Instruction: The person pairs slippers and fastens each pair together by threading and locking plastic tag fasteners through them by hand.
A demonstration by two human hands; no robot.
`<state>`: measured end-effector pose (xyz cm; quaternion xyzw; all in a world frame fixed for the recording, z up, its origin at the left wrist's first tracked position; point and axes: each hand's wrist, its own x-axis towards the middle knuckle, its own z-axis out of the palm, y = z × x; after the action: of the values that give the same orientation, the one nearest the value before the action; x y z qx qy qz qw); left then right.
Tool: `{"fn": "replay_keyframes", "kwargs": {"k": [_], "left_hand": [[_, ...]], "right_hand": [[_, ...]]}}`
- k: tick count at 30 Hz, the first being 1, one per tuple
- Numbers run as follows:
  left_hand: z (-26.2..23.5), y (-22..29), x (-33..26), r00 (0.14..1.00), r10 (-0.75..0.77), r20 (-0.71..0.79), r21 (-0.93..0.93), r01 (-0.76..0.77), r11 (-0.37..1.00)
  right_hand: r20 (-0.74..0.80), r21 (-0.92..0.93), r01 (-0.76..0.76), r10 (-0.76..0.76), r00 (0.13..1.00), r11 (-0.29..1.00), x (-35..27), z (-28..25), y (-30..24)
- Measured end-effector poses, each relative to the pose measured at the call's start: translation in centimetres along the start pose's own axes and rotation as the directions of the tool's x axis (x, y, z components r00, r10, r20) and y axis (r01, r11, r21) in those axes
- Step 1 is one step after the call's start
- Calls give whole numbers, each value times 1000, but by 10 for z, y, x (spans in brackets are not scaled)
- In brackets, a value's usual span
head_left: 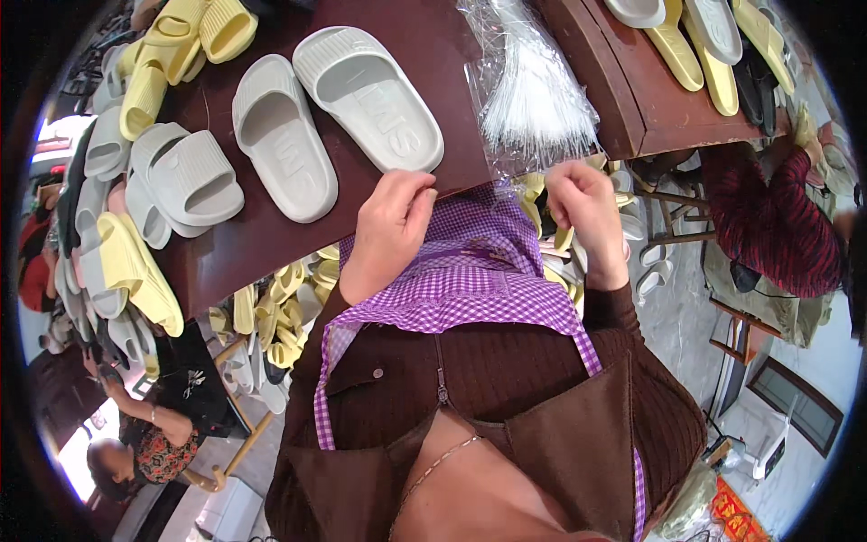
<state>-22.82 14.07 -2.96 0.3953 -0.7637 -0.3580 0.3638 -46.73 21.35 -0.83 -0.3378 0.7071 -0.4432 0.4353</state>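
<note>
Two grey slide slippers lie side by side on the dark red table: a left one (302,176) and a right one (402,126), open heel ends toward me. My left hand (388,230) is at the table's front edge, just below the heel of the right slipper, thumb and fingers pinched together. Off to the right, my right hand (585,212) is raised with its fingers curled into a pinch. Whatever either pinch holds is too small to make out. Beyond the right hand lies a bundle of thin clear plastic strands (533,104) in a clear bag.
Grey slippers (194,176) and yellow slippers (135,271) are heaped along the table's left side. More slippers (691,45) lie on a second table (668,113) at right. Yellow slippers (280,312) are piled below the edge. Other people sit at left and right.
</note>
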Motion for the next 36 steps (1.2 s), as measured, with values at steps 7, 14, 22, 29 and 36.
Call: {"fn": "replay_keyframes", "kwargs": {"k": [7,14,22,29,36], "left_hand": [[26,21,36,895,439,82,-44,-437,899],[41,13,44,850,526,37,-32,-525,850],[48,11,73,752,658,-23,45,-657,752],[56,4,77,762,648,19,-23,-647,762],[54,0,48,993,-63,101,-598,111,794]], "right_hand": [[424,323,-199,46,904,925,-20,16,-2],[596,383,-292,8,803,876,-24,12,-12],[726,395,-392,-21,687,831,-22,19,-20],[747,487,-426,-110,656,762,-19,14,-24],[235,275,191,-259,937,942,28,21,-18]]}}
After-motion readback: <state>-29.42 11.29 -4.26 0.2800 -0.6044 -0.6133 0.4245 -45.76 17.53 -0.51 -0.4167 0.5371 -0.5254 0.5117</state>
